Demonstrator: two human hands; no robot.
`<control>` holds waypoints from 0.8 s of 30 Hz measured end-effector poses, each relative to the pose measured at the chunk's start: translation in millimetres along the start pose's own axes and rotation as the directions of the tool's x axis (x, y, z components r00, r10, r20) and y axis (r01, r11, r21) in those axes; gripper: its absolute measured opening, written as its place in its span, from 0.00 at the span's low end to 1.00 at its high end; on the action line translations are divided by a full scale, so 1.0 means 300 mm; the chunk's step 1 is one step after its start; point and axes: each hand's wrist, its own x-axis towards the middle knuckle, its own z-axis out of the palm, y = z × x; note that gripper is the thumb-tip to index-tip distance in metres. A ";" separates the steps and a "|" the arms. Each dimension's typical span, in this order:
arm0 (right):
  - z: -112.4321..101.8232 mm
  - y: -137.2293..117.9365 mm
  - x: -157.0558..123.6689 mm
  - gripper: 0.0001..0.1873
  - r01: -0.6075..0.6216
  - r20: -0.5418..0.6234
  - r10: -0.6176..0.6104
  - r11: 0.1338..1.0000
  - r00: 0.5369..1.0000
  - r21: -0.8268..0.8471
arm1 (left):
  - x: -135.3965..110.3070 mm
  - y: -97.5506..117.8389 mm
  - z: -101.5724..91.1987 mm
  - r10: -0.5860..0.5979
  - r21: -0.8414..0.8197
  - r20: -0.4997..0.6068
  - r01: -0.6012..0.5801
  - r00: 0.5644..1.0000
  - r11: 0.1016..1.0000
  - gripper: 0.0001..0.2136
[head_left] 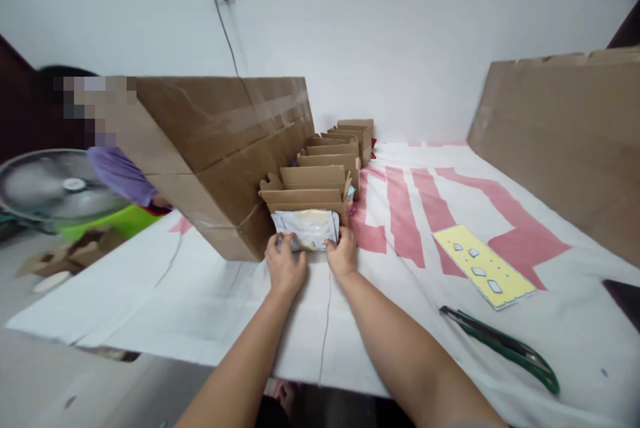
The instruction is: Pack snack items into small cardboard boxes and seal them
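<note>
A white and silver pouch (307, 228) stands at the open front of the nearest small cardboard box (305, 198). My left hand (284, 266) grips the pouch's lower left corner, fingers curled. My right hand (343, 253) grips its right edge, fingers closed round it. The box is the first in a row of several open small boxes (334, 151) that runs away toward the wall.
A large cardboard carton (220, 148) lies along the row's left side. A yellow sticker sheet (483, 265) and a green utility knife (505, 347) lie at right on the white and red sheet (400, 215). Cardboard (565, 141) leans at far right. A fan (55, 188) and another person (120, 171) are at left.
</note>
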 end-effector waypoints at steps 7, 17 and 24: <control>0.022 -0.003 -0.017 0.20 0.022 -0.085 -0.021 1.000 0.996 0.013 | -0.021 0.022 0.005 0.171 0.024 0.075 -0.174 0.982 0.985 0.25; 0.014 0.010 -0.001 0.19 -0.030 -0.038 0.032 0.998 0.999 0.046 | -0.034 0.009 0.024 0.174 0.016 0.141 -0.178 0.975 0.984 0.31; 0.002 0.008 0.009 0.20 -0.107 -0.029 0.111 0.990 0.993 0.093 | -0.041 0.017 0.014 0.170 -0.054 0.112 -0.165 0.979 0.985 0.25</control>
